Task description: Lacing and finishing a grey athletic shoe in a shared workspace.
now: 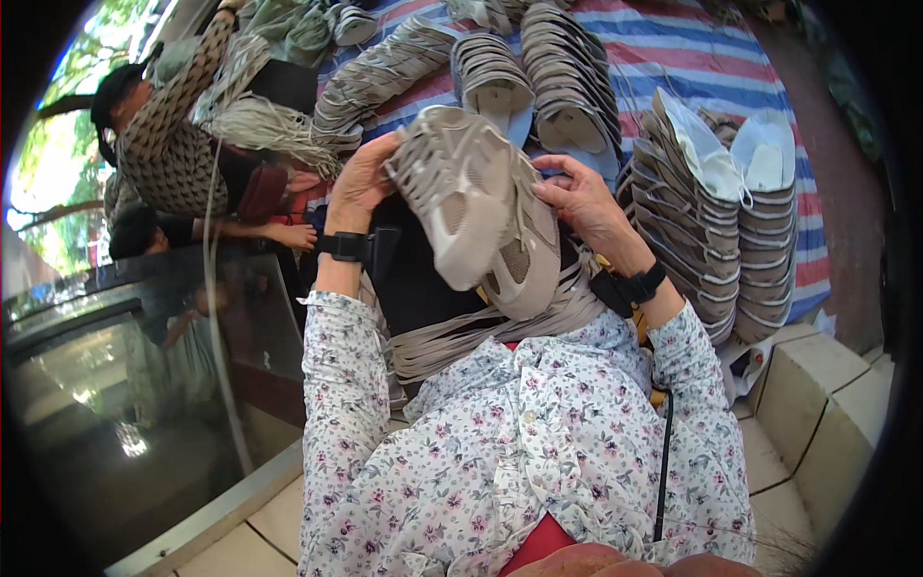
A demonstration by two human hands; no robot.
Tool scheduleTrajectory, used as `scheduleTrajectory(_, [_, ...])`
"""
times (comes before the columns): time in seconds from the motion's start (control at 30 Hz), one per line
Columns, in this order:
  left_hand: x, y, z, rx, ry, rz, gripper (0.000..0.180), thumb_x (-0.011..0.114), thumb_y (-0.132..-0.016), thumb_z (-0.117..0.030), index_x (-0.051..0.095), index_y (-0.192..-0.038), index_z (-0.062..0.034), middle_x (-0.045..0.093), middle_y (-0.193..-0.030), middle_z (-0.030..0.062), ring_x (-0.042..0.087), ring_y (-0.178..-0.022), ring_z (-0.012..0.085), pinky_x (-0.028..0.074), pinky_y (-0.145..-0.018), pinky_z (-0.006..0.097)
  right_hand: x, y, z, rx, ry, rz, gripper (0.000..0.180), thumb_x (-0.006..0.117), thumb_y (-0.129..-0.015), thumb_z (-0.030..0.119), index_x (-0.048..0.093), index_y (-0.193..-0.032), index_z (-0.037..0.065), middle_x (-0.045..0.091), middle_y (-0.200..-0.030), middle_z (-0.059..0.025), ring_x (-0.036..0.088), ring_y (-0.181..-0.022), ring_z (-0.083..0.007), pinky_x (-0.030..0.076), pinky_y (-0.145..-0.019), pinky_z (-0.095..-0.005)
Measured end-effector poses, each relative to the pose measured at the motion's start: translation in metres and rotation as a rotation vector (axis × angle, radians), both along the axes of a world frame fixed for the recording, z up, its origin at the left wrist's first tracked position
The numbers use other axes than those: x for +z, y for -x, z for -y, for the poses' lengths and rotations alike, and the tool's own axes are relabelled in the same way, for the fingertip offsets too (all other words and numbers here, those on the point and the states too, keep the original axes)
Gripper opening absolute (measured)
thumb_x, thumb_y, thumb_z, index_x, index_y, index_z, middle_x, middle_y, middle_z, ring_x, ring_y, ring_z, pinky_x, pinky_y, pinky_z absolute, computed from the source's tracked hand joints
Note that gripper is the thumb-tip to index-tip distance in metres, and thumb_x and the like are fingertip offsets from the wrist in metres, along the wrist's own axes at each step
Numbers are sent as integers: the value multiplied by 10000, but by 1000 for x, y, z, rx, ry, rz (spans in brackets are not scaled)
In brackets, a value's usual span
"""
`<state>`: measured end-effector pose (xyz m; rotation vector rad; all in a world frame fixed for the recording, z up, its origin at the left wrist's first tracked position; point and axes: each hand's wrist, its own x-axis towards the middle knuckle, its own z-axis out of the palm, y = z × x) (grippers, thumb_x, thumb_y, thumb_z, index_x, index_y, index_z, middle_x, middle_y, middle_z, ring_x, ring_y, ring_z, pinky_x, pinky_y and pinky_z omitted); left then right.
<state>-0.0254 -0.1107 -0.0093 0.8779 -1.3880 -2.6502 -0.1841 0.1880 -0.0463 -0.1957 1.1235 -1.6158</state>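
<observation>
In front of my chest I hold a pair of beige-grey shoe uppers, toes pointing down toward me. My left hand (pixel 361 181) is closed on the side of the left shoe upper (pixel 466 226), which has laces across its front. On the right, my right hand (pixel 585 204) pinches the edge of the other shoe upper (pixel 535 252), which lies partly behind the first. A bundle of long pale shoelaces (pixel 452 348) stretches across my lap below them, over a dark surface.
Nested stacks of shoe uppers (pixel 574 87) stand on a striped sheet (pixel 663 48) ahead and to the right. Left, a person in a patterned top (pixel 178 120) sits by a heap of laces (pixel 274 130); another person's hand (pixel 293 236) reaches in. A glass panel (pixel 144 385) is nearer, tiled steps (pixel 808 385) at right.
</observation>
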Motion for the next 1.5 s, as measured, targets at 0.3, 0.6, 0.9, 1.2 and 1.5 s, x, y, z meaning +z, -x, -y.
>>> scheduleTrajectory(0.3, [-3, -4, 7, 53, 1, 29, 253, 613, -892, -115, 641, -1128, -27, 687, -1074, 58, 655, -959, 154, 528, -855, 324, 1, -1, -3, -4, 27, 26, 409, 737, -829, 86, 560, -1194, 35, 605, -767, 27, 505, -636, -47, 406, -565, -191])
scheduleTrajectory(0.6, [64, 20, -69, 7, 580, 227, 379, 548, -951, -303, 601, -1197, -19, 650, -980, 0, 565, -846, 69, 432, -824, 227, 6, 4, -7, 17, 62, -3, 424, 712, -866, 138, 528, -1240, 65, 596, -776, 54, 512, -648, -18, 403, -540, -166])
scheduleTrajectory(0.9, [42, -8, -26, -390, 932, 314, 351, 576, -904, -281, 628, -1103, 3, 623, -938, -14, 528, -818, 67, 427, -766, 231, 5, 0, -6, 48, 75, -43, 418, 713, -865, 150, 534, -1227, 46, 578, -795, 47, 490, -626, -27, 397, -538, -168])
scheduleTrajectory(1.2, [101, -6, -46, 89, 622, -199, 309, 633, -889, -182, 605, -1143, -7, 637, -1028, 27, 612, -935, 117, 503, -820, 261, 92, 9, 11, -67, 119, 91, 320, 674, -903, 194, 587, -1155, 18, 606, -852, 4, 553, -671, -46, 465, -603, -194])
scheduleTrajectory(1.5, [87, 56, -80, -145, 369, -406, 285, 620, -924, -194, 618, -1161, -36, 644, -1024, 27, 611, -921, 119, 479, -839, 265, 46, 36, -42, 38, -44, -34, 240, 695, -889, 209, 631, -1059, 53, 599, -790, 33, 531, -599, -39, 438, -525, -198])
